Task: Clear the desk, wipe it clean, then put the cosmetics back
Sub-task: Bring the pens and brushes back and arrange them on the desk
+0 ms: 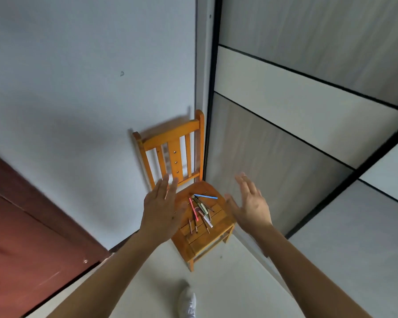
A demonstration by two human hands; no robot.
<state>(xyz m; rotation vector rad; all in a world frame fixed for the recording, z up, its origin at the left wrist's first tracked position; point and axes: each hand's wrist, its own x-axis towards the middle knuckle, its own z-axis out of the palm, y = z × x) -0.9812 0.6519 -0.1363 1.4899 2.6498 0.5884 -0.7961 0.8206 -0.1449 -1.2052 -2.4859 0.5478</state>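
Orange wooden chair, cosmetic pencils scattered on seat

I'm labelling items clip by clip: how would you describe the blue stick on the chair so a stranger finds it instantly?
Find the orange wooden chair in the corner. On its seat lies a heap of thin pencils, and the blue stick lies at the end nearest the backrest. It is the only bright blue one; the others are pink, white or dark.
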